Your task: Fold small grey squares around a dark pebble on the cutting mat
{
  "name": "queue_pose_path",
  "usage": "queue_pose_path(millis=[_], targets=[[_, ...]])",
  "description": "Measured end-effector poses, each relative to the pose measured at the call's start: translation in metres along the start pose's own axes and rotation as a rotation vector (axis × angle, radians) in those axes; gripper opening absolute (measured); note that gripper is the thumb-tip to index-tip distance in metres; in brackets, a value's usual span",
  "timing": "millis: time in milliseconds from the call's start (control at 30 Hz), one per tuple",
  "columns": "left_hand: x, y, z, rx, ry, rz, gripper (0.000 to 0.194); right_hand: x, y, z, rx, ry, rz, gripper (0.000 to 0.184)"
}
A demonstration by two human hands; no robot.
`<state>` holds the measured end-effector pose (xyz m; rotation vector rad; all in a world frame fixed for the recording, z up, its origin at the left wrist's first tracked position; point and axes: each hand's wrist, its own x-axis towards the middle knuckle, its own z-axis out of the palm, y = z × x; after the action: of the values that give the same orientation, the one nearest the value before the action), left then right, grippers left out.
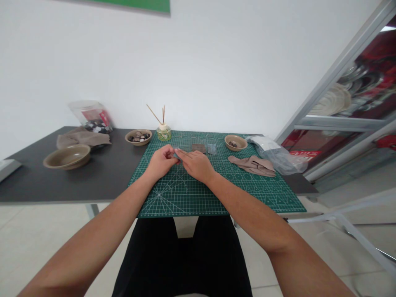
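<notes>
Over the green cutting mat [198, 202], both my hands meet around a small flat grey-blue piece [177, 156], mostly covered by fingers, so its kind does not show. My left hand [161, 162] pinches its left side between thumb and fingers. From the right, my right hand [198, 166] is closed on it, with its fingers pointing left. Just beyond the right hand lie a brown rectangular piece [198, 147] and a pale blue-grey, glassy-looking piece [212, 148], side by side on the mat.
Bowls hold dark and light pebbles at back left [138, 142] and a few at back right [235, 147]. A reed diffuser [163, 133] stands behind my hands. A brown cloth [255, 166] and plastic bag [283, 159] lie right; a larger bowl [66, 163] stands left.
</notes>
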<state>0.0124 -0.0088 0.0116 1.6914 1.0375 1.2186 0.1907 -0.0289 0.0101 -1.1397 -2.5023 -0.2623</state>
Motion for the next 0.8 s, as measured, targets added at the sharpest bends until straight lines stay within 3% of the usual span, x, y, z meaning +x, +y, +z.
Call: queue_pose_path(millis=[300,467,800], targets=[[0.001,-0.004,0.001,-0.104,0.028,-0.030,0.013,-0.001,0.001,-0.002,0.030,0.017,0.050,0.051],[0.003,-0.008,0.000,0.006,0.087,0.057,0.013,0.000,0.000,0.000,0.025,-0.001,0.046,0.052],[0.003,-0.008,0.001,-0.152,0.000,0.014,0.020,-0.001,0.002,-0.003,0.024,-0.013,0.062,0.051]])
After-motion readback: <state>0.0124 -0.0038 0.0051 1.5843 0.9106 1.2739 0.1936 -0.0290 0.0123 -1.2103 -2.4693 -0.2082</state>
